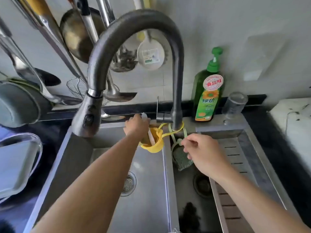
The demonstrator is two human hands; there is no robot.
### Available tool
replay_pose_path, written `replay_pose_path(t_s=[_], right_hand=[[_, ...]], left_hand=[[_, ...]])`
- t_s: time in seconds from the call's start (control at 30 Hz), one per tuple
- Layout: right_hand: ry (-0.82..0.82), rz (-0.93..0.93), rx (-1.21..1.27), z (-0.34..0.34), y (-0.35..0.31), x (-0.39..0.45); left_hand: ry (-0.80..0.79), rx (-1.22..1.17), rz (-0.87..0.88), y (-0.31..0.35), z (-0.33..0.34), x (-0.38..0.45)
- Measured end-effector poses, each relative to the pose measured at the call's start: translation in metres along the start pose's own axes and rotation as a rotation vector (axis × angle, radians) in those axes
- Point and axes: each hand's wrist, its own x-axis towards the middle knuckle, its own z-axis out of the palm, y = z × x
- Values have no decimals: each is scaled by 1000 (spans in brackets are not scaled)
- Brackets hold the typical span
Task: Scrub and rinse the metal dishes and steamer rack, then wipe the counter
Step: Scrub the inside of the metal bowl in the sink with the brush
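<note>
Two bare forearms reach away from the camera over a steel double sink (151, 207). The left basin holds only its drain strainer (128, 183); in the right basin a dark clump lies near the front, too blurred to name, beside a slotted rack (235, 165). The right hand (204, 155) curls its fingers around the pale green strap of a hanging holder (178, 148), which carries a green scouring pad (182, 159), apparently to steady the holder or pull the pad free for scrubbing. The left hand (137, 124) stretches further, gripping the top of a white-handled brush (150, 134) that stands in a yellow hanging cup (154, 141); likely drawing it out. Both holders hang by straps looped around the base of the tall arched faucet (134, 34), keeping tools draining above the sink. On the bench at far left, a metal tray (18, 163) and stacked metal dishes (18, 103) wait. Behind the sink stand a green bottle of dish soap (208, 91) and a clear glass (234, 103). Ladles and strainers (80, 36) hang on the wall.
</note>
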Motion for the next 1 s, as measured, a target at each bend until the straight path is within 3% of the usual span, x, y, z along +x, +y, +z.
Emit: replay_pose_path(t_s=[0.2,0.43,0.57,0.67,0.77,0.87,1.0], right_hand=[[-4,71,98,-1,1,10],[-12,44,92,-2,-19,13],[-18,58,109,-7,-19,6],[-11,82,152,-15,-25,4],[27,103,210,-33,-34,7],[44,77,152,-68,-40,19],[255,-15,-42,-137,-47,66]], left_hand=[[-65,-126,-142,8,11,11],[-25,-6,-85,21,12,7],[36,-377,-43,24,2,-20],[116,-757,27,25,-32,-97],[202,-917,167,32,-63,-176],[-28,-926,202,58,-70,-203],[-382,-772,3,120,-73,-186]])
